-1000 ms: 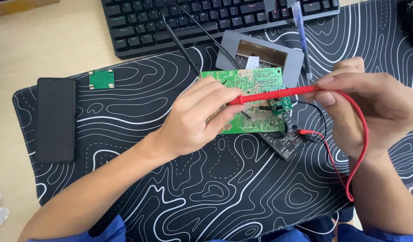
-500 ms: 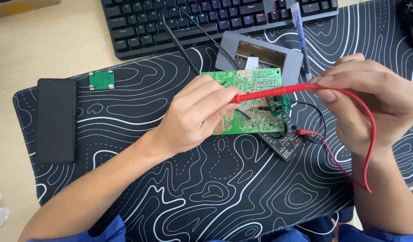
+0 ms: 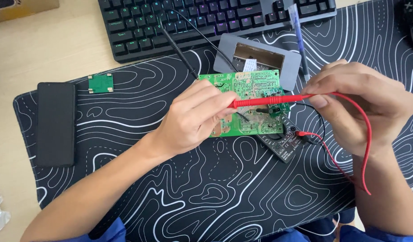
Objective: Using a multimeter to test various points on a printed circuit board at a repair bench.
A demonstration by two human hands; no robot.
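My fingers pinch a bright red probe whose lead is the same red. Under it lies a green circuit board traced in paler green. A smaller green board sits on the black mat, patterned with white wavy contour lines. The keyboard is black, the slab matte black, the tray grey, the worktop pale wood, my sleeves blue.

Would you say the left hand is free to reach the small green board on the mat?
Probably not at once: the left hand grips the red probe, though bare mat lies before the small board.
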